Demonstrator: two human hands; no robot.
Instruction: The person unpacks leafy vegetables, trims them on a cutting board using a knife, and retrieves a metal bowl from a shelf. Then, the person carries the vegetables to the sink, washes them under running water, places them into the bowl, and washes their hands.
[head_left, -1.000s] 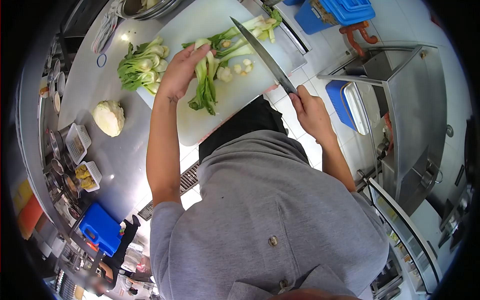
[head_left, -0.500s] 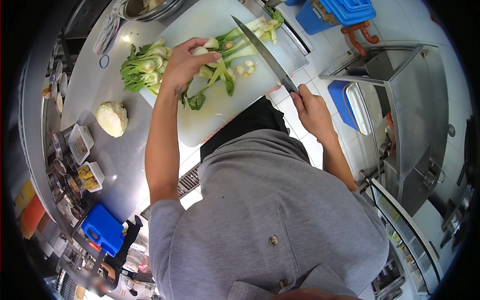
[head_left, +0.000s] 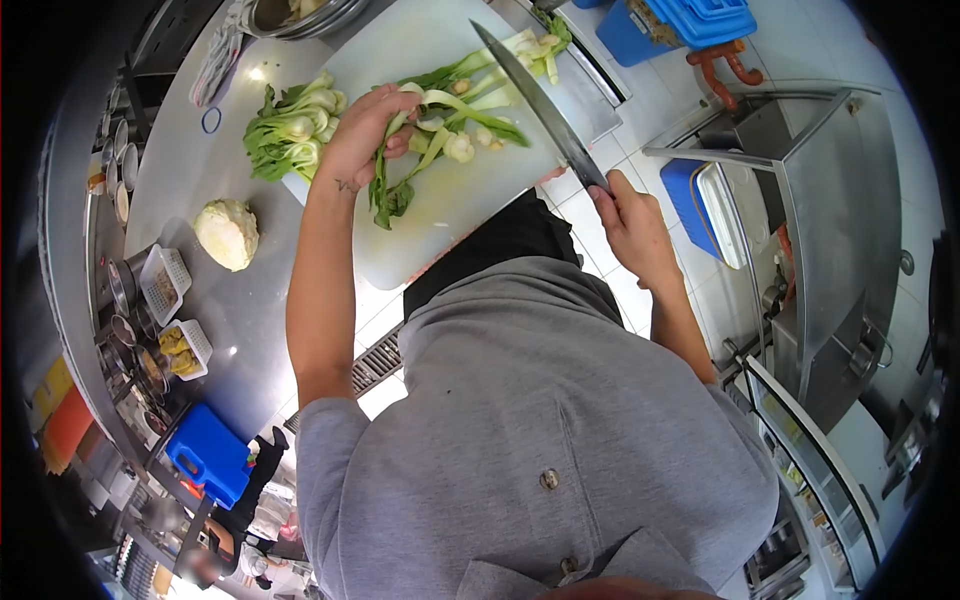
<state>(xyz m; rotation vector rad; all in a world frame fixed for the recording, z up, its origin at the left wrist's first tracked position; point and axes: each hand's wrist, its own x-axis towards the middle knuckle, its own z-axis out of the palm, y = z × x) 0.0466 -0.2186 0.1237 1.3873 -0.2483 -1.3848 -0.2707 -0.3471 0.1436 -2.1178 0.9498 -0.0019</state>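
My left hand (head_left: 372, 132) is closed around loose bok choy stalks (head_left: 436, 102) above the white cutting board (head_left: 400, 245). Its fingers curl, and a leaf hangs below them. My right hand (head_left: 636, 226) grips the handle of a long kitchen knife (head_left: 540, 105), its blade slanting up and left over the board's right side. Cut pale bok choy pieces (head_left: 460, 147) lie under and beside the stalks. Farther back on the board are more stalks with green leaves (head_left: 545, 42). A pile of bok choy (head_left: 295, 130) sits left of my left hand, at the board's edge.
A trimmed pale cabbage-like head (head_left: 226, 234) rests on the steel table (head_left: 260, 310). White baskets (head_left: 165, 285) and a blue jug (head_left: 207, 455) are at the left. Metal bowls (head_left: 300, 18) stand at the back. On the right are a steel unit (head_left: 835, 250) and a blue cooler (head_left: 695, 210).
My left hand has turned and its fingers have curled in around the stalks. The white bulb pieces by its fingers have shifted down and right on the board. The knife stays nearly in place.
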